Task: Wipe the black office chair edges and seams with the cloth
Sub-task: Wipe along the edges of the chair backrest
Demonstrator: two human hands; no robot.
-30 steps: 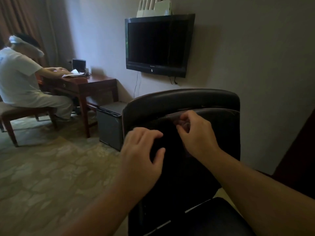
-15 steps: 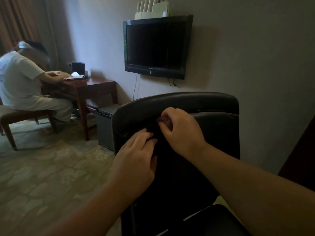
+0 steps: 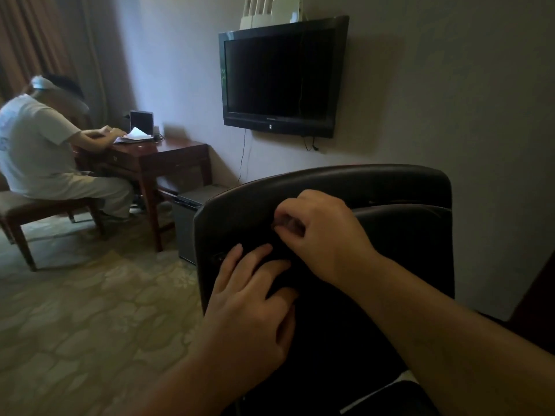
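The black office chair [image 3: 390, 187] stands in front of me with its backrest facing me, glossy along the top edge and with a seam just below it. My right hand [image 3: 324, 235] is at that seam near the upper left of the backrest, its fingers curled into a pinch. A very dark patch [image 3: 303, 283] between my hands looks like a dark cloth, and its outline is hard to tell from the leather. Just below, my left hand [image 3: 249, 301] lies flat on the backrest with its fingers spread, touching that patch. The seat [image 3: 390, 397] shows at the bottom.
A dark wall-mounted television [image 3: 279, 76] hangs behind the chair. A small black cabinet [image 3: 189, 217] stands by the wall beside a wooden desk [image 3: 168, 157]. A person [image 3: 39, 145] sits there on a wooden chair. Patterned carpet [image 3: 90, 310] covers the floor on the left.
Both hands have shifted left and upward along the backrest towards its upper left corner. The right hand's fingers have curled tighter at the seam, and the left hand has closed up beside it.
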